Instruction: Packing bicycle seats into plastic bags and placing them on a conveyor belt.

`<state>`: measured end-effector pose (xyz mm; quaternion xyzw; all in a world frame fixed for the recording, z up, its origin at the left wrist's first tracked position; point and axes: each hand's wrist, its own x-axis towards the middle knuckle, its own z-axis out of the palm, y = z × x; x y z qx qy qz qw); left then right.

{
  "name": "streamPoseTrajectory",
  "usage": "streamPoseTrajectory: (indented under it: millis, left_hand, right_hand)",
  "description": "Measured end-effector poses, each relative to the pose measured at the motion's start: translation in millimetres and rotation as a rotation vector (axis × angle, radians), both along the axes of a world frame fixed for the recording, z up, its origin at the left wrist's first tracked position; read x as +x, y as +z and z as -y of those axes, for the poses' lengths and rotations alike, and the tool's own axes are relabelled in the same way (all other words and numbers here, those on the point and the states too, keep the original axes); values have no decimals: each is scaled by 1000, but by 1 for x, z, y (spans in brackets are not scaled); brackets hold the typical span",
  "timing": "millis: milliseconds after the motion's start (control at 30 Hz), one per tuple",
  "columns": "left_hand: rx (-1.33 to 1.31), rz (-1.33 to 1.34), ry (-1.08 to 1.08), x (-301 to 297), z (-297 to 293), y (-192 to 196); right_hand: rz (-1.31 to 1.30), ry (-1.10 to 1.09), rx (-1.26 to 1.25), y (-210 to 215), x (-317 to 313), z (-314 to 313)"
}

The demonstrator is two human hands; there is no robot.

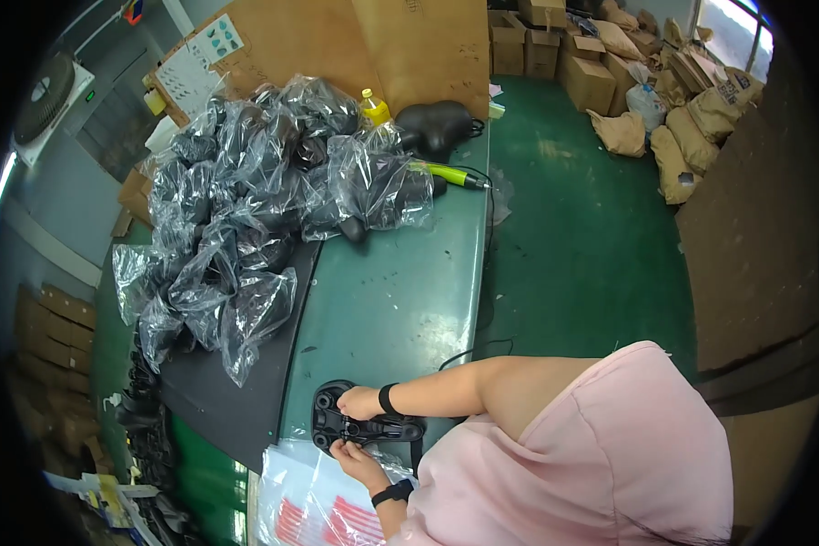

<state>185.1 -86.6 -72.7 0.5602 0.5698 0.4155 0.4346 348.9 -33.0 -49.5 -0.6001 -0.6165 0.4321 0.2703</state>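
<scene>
A black bicycle saddle (384, 430) lies underside up at the table's near end, its wide rear to the left. My right hand (360, 403) is closed over the saddle's underside, close to the dark metal fittings at its middle. At the saddle's lower edge my left hand (358, 461) has its fingertips pinched together by the same fittings. Whatever small part the fingers hold is hidden. A dark band circles my right wrist, and a black watch (392, 492) sits on the left.
Clear plastic bags with red print (323, 514) lie beside my left hand. Many bagged black saddles (246, 182) pile up on the table's far left, near a yellow bottle (374, 107) and a green power screwdriver (455, 175). Cartons (588, 84) and sacks (678, 164) stand beyond.
</scene>
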Motion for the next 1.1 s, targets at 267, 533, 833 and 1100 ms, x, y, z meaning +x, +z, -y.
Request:
streamPoseTrajectory:
  millis: [267, 533, 833, 1100]
  left_hand:
    - [97, -226, -39, -1, 10, 12]
    - [-24, -517, 367, -72, 59, -29]
    - [-247, -839, 175, -13, 57, -8]
    - [-164, -662, 321, -40, 25, -32]
  right_hand:
    - [-81, -17, -20, -13, 5, 6]
    - [120, 116, -129, -32, 64, 62]
    - [34, 71, -47, -45, 7, 79]
    - [-910, -80, -873, -43, 22, 29]
